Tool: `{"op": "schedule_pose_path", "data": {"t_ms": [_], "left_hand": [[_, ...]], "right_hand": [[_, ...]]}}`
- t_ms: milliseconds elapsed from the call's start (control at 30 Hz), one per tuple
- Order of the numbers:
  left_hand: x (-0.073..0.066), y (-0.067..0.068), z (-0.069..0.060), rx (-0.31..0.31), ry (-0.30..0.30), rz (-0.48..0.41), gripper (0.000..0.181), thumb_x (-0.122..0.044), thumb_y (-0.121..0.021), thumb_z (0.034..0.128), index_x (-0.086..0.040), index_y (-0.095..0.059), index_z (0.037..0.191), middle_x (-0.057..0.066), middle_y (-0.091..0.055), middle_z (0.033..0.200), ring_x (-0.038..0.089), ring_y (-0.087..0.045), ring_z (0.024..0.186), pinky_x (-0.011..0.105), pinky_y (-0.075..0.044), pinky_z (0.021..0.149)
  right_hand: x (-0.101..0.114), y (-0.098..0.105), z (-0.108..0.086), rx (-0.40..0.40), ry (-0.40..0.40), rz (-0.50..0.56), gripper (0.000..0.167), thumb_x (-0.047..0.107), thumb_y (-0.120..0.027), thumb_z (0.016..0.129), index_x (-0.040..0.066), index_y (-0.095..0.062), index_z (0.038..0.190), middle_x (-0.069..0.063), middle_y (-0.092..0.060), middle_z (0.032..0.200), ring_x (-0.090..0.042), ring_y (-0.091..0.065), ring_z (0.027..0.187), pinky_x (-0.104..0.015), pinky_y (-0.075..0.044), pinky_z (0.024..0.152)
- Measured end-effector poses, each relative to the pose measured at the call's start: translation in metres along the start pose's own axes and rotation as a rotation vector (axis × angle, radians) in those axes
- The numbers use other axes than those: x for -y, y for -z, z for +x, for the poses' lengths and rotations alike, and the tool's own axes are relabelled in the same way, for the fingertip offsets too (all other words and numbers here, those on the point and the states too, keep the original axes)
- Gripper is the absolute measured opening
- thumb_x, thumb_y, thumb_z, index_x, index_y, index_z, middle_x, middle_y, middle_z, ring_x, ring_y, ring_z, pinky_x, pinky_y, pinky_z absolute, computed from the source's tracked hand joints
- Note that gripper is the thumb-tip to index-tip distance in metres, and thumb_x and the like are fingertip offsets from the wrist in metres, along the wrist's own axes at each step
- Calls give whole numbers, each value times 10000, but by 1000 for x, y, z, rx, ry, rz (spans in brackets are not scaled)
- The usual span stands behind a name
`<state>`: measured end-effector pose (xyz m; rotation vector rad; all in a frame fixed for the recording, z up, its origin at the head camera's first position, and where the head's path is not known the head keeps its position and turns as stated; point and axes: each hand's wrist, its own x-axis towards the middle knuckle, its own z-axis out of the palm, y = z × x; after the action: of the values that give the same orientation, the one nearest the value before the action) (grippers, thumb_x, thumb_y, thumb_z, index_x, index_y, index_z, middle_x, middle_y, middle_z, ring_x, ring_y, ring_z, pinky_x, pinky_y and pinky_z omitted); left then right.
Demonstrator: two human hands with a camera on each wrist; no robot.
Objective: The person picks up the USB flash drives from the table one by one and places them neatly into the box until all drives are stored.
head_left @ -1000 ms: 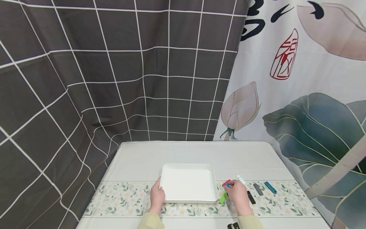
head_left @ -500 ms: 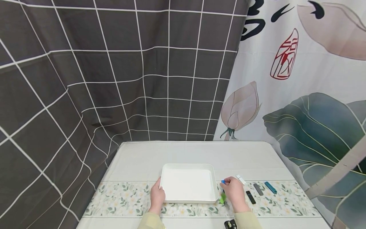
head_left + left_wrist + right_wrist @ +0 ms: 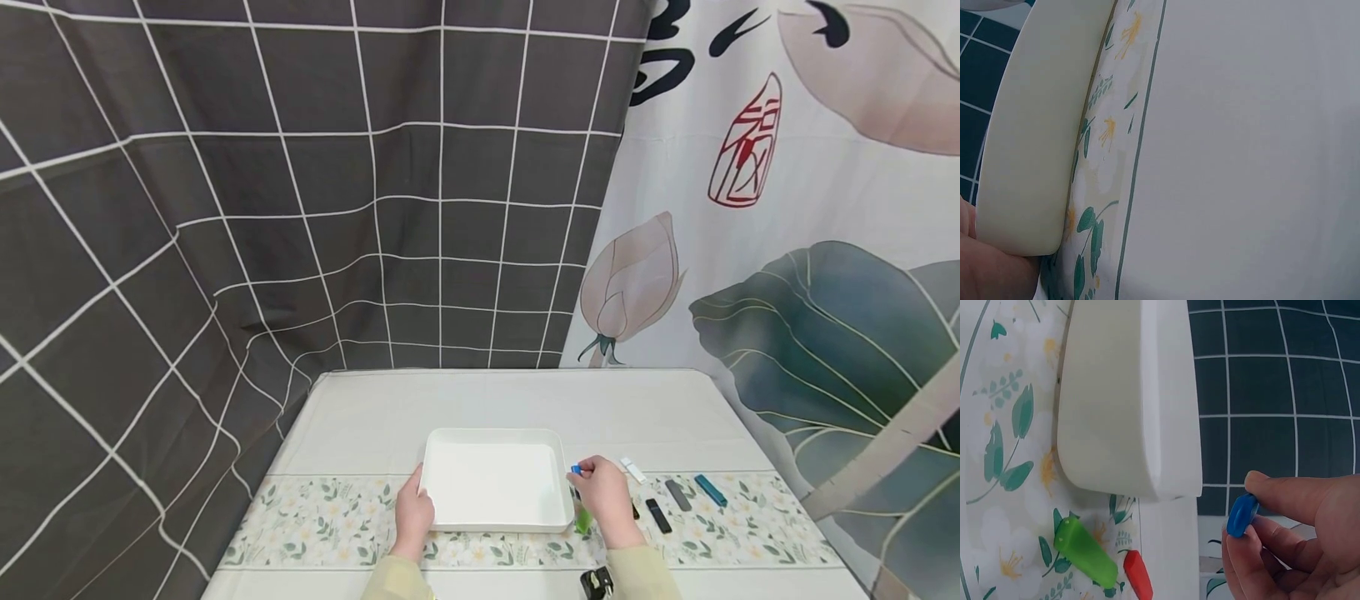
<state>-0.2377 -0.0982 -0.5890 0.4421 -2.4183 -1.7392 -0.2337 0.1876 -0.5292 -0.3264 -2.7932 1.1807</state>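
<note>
My left hand (image 3: 413, 510) grips the left edge of a white tray (image 3: 495, 527); in the left wrist view part of that hand (image 3: 994, 265) shows at the tray's corner (image 3: 1025, 156). Between thumb and fingertips my right hand (image 3: 606, 498) pinches a small blue object (image 3: 576, 469), just beyond the tray's right edge. The right wrist view shows the blue object (image 3: 1242, 515) in the right hand (image 3: 1297, 534), apart from the tray (image 3: 1107, 400). A green object (image 3: 1085, 551) and a red one (image 3: 1139, 575) lie on the cloth beside the tray.
Right of my right hand lie a white stick (image 3: 633, 470), a black one (image 3: 658, 516), a grey one (image 3: 677, 495) and a teal one (image 3: 710, 490). A black object (image 3: 597, 582) is by my right sleeve. Behind the table hangs a dark checked curtain (image 3: 405, 317).
My right hand has moved left and slightly up toward the tray's right edge, carrying the blue object away from the red one. My left hand has stayed at the tray.
</note>
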Motion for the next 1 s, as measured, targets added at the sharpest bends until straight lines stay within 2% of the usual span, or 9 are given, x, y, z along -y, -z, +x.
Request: {"op": "schedule_pose_path", "data": {"t_ms": [467,667,1000], "left_hand": [[0,0,2,-6,14,6,531,77,-360,989,67,-415,1517,277,-431,1573,480,-388,1474,577,-375,1238],[0,0,1,-10,5,-2,536,91,-360,980,78,-415,1513,286,-432,1568,488,-387,1472,579,-373,1237],[1,0,0,-2,10,-13,537,81,-355,986,69,-407,1520,283,-425,1574,485,-380,1477,582,-367,1240]], "right_hand": [[16,-13,5,4,18,14,221,89,-737,906,-84,-673,1029,-135,-682,855,-189,-628,732,-287,-550,569],[22,-19,5,-1,19,10,216,74,-759,886,-83,-676,1010,-132,-676,839,-184,-625,723,-287,-569,568],[26,-31,8,2,26,-14,213,103,-766,891,-60,-685,1002,-111,-671,826,-167,-603,684,-277,-536,550]]}}
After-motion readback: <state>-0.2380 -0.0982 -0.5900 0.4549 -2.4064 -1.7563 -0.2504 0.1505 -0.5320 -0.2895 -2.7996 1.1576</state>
